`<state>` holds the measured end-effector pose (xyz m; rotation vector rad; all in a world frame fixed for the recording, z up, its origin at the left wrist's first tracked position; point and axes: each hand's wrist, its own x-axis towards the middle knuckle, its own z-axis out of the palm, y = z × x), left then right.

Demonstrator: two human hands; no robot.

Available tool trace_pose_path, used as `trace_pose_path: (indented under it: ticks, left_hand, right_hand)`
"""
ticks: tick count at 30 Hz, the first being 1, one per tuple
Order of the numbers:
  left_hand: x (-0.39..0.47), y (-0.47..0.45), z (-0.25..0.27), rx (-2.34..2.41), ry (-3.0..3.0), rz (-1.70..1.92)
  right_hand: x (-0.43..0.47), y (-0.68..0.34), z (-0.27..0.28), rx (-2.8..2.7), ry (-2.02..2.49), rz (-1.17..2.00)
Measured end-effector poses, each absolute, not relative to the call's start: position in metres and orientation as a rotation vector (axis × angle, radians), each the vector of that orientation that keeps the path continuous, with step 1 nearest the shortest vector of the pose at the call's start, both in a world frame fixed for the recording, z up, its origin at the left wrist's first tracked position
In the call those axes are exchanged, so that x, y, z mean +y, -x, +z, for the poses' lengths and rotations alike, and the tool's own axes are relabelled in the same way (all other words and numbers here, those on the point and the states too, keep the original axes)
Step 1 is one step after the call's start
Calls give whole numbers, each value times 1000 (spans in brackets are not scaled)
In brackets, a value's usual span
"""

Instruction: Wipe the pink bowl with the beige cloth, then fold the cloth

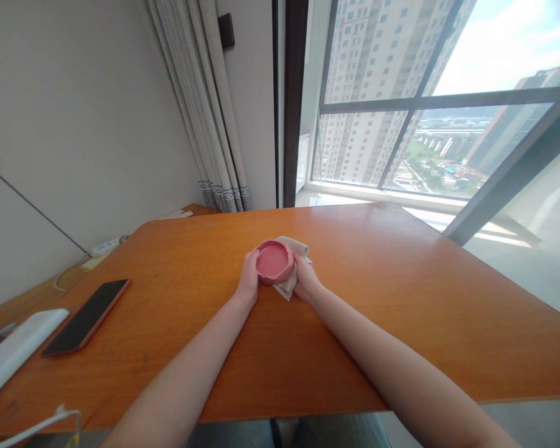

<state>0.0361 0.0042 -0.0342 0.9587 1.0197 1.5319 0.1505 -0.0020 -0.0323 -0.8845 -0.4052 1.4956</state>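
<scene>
- In head view, gripping the pink dish [273, 261] at nine o'clock with left hand [249, 277].
- Holding the beige cloth [287, 289] against its three o'clock side with right hand [305, 278].
- Between both hands, touching each; roundish, without clear long axis.

Bare hands [248, 277] and bare forearms [186, 367] tapering forward, with dull grey-blue cloth [340, 430] over the legs [236, 434].

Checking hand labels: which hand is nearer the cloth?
Right. The right hand holds the cloth at the right side of the pink dish; the left hand grips the dish's left side, farther from most of the cloth.
</scene>
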Motion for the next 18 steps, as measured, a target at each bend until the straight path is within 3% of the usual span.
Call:
trace_pose_path:
  ticks: [12, 18]
  left_hand:
    - [4, -32, -34, 1188, -1061, 1274]
    - [8, -32, -41, 1070, -1028, 1497]
  right_hand:
    - [3, -166, -26, -368, 969, 1455]
    - [-4, -152, -26, -326, 888, 1523]
